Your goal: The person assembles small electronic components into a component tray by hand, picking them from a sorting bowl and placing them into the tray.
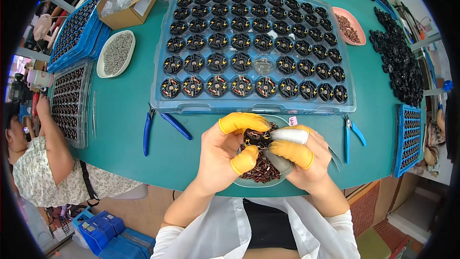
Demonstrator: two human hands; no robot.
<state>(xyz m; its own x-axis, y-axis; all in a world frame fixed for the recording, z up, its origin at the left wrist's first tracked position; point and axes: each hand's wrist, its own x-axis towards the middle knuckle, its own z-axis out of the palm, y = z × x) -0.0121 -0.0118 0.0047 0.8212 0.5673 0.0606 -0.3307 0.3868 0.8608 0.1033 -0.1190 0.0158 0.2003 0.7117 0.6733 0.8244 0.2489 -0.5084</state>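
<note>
My left hand, with yellow finger cots on thumb and forefinger, grips the left side of a round black plastic part. From the right, my right hand, in white, yellow and grey cots, has its fingers closed on the part's right edge. Whether a small component sits between those fingertips is hidden. Below both hands stands a pale bowl of small dark red components. Just beyond, a blue-edged clear tray holds rows of similar round parts; one pocket shows bare plastic. Some front-row parts carry red components.
Blue-handled pliers lie left, light-blue cutters right, tweezers beside my right hand. A white bowl of metal bits, a cardboard box, a pink dish and heaped black parts surround the tray. A co-worker sits left.
</note>
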